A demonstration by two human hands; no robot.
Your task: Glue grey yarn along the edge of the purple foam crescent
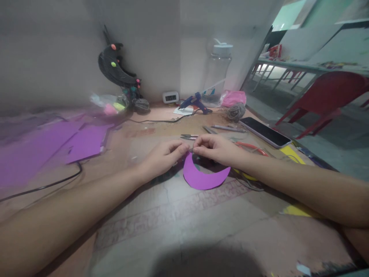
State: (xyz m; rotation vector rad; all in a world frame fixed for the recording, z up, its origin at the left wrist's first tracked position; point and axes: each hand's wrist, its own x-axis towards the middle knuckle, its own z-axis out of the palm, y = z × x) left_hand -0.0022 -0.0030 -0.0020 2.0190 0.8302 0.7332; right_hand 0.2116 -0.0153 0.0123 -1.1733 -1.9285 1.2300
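A smooth, flat purple crescent of sheet material, its edges faintly angular, sits over the worn, pale work surface, just in front of the hands, its hollow opening toward one o'clock. From it, a matching stack of flat purple sheets lies between nine and ten o'clock, a dark curved ornament dotted with bright, round pieces between ten and eleven, a hard blue glue gun at twelve, a fuzzy grey yarn ball at one and a glossy phone at two. The left hand reaches in from eight o'clock, thumb laid forward against the index fingertip, at the crescent's upper point. The right hand comes from three o'clock, its fingers curled and thumb tip pressed to them, just beside; what either pinch clamps is too small to tell.
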